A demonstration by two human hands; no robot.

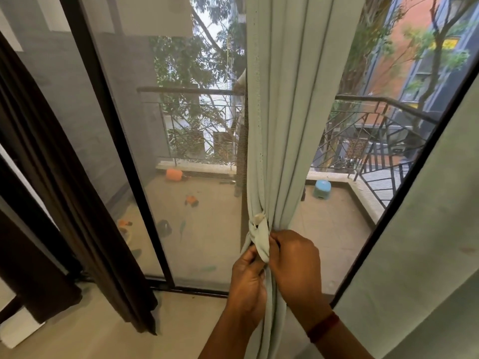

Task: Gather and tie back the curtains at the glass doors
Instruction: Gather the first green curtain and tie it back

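Note:
A pale green curtain (287, 104) hangs in the middle of the glass doors, gathered into a narrow bundle. A knot of the same cloth (259, 235) wraps the bundle at waist height. My left hand (247, 283) grips the curtain just below the knot, fingers curled round the fabric. My right hand (294, 263) pinches the knot's right side from beside it. Below my hands the curtain's tail hangs straight down between my forearms.
A dark brown curtain (64, 203) hangs at the left beside the dark door frame (121, 141). Another pale green curtain panel (427, 242) fills the right edge. Behind the glass lies a balcony with railing (197, 110), an orange object (174, 174) and a blue stool (322, 189).

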